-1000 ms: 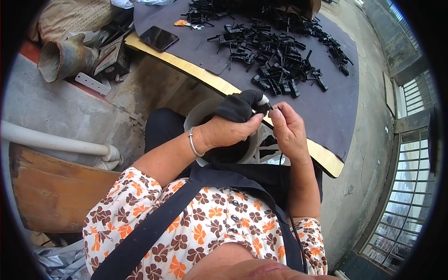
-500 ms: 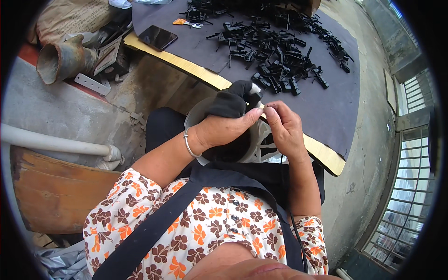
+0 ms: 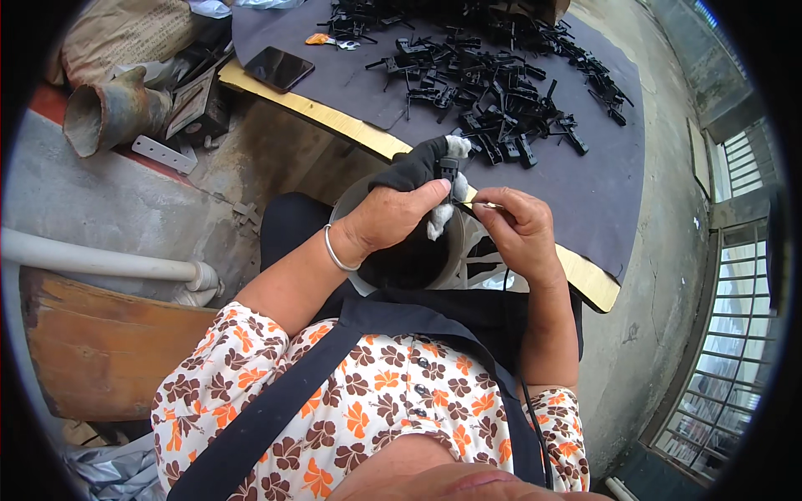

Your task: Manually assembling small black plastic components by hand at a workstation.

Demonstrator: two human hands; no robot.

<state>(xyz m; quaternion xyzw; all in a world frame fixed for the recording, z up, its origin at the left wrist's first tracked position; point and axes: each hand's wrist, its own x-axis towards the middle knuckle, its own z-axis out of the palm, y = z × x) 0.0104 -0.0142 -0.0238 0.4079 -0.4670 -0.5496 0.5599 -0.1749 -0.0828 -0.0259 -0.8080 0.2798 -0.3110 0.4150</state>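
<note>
My left hand [image 3: 391, 210] wears a black partial glove [image 3: 413, 167] with white-wrapped fingertips; the thumb is bare. It grips a small black plastic part [image 3: 449, 170], the thumb pressing it against the fingers, above the bucket [image 3: 345, 203]. Close by on the right, my bare right hand [image 3: 522, 230] pinches a thin metal tool [image 3: 491, 205] between thumb and fingers. The tool points left at the lower end of the part; whether its tip touches cannot be made out. A large pile of similar black plastic parts [image 3: 501, 113] lies on the table beyond my hands.
The dark-topped table [image 3: 606, 204] has a pale wooden edge facing me. A phone [image 3: 279, 68] and an orange-handled tool [image 3: 321, 39] lie at its left. A rusty pipe piece [image 3: 125, 108] and a white pipe [image 3: 100, 250] stand left. A barred window [image 3: 710, 351] is at right.
My left hand has turned so the black part and white fingertips now show. My right hand has drawn slightly right and down, bringing the thin tool into sight.
</note>
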